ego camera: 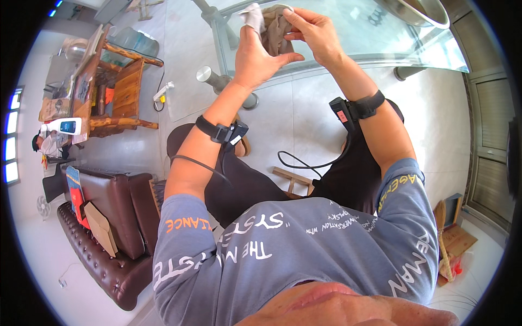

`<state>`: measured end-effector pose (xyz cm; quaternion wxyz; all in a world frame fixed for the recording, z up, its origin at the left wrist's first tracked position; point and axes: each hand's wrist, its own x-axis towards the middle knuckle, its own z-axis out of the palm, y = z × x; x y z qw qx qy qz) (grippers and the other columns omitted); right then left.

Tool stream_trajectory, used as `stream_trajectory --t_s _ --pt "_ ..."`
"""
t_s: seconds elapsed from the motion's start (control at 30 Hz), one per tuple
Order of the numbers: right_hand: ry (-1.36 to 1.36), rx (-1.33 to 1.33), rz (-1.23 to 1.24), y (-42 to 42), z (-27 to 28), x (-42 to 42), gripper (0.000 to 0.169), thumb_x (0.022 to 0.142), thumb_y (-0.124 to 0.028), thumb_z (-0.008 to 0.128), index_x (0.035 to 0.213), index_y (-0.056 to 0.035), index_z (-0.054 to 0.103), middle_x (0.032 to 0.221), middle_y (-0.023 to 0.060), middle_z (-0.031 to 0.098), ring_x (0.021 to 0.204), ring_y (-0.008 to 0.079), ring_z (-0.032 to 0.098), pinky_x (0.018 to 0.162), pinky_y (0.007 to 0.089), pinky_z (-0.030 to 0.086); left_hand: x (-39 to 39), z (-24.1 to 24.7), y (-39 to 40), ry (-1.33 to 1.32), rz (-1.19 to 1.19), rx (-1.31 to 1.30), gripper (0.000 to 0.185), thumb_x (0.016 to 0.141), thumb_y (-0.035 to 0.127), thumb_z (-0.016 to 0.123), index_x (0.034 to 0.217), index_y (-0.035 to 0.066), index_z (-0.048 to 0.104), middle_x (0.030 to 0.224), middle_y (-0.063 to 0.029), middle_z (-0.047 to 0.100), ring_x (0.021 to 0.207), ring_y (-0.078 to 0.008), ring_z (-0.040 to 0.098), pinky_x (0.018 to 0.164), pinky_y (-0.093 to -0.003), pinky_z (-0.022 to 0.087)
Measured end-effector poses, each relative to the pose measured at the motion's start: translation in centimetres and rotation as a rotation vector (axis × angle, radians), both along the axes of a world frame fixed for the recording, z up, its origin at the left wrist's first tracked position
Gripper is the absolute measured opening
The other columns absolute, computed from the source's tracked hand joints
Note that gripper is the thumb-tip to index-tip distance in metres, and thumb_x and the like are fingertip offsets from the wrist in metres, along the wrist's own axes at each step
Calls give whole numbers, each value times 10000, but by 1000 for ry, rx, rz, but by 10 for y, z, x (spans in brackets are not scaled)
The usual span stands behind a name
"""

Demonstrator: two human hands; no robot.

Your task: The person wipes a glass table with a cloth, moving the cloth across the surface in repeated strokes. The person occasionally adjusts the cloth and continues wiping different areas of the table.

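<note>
A crumpled grey-brown cloth (277, 32) is held up between my two hands over the near edge of a glass-topped table (346, 49). My left hand (259, 57) has its fingers inside or behind the cloth, a paler part of which covers the fingertips; its thumb points right, away from the cloth. With thumb and fingers, my right hand (312, 34) pinches the cloth's upper right edge. Each forearm wears a black strap with a small black device and a cable.
A metal basin (420, 10) stands on the table at the upper right. Left are a wooden table (94, 81) with a white bottle (67, 126), a large water jug (134, 42), a power strip (163, 91) and a brown leather sofa (118, 212). A person (49, 144) sits far left.
</note>
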<state>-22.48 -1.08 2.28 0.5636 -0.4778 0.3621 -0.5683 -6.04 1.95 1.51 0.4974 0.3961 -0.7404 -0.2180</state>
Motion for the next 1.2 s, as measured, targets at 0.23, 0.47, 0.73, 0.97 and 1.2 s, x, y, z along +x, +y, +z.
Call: stream_trajectory --t_s 0.23,0.47,0.73,0.97,1.2 --pt "73 -53 -133 -19 -17 -17 281 937 -240 694 1078 1 730 899 35 696 759 96 626 647 240 514 9 -11 -19 324 -124 359 516 896 61 702 1378 27 522 1122 -91 680 957 -153 655 829 -299 535" --pt "138 47 -151 -21 -5 -48 252 998 -280 590 939 -63 705 659 -41 557 559 65 483 481 239 385 38 1 -22 489 41 456 215 945 58 647 1144 -11 692 946 -15 708 822 -68 610 717 -216 484" --pt "502 94 -170 -19 -19 -73 229 922 -222 685 1067 -47 716 895 65 722 781 172 688 667 278 521 77 -3 -35 231 236 686 180 931 100 655 1046 -29 703 931 -38 705 783 -85 624 694 -243 493" --pt "861 -511 -31 18 -32 -15 273 858 -299 724 1073 -129 732 1009 105 692 860 251 667 790 372 542 72 -6 -30 128 224 634 240 954 171 664 1057 -42 700 900 -28 698 762 -69 591 673 -230 471" --pt "951 -506 -29 9 -37 15 303 836 -335 730 1012 -88 726 944 146 690 850 299 656 761 394 532 81 4 -36 95 267 634 293 982 240 636 1035 -40 708 820 4 651 723 -49 525 627 -232 424"
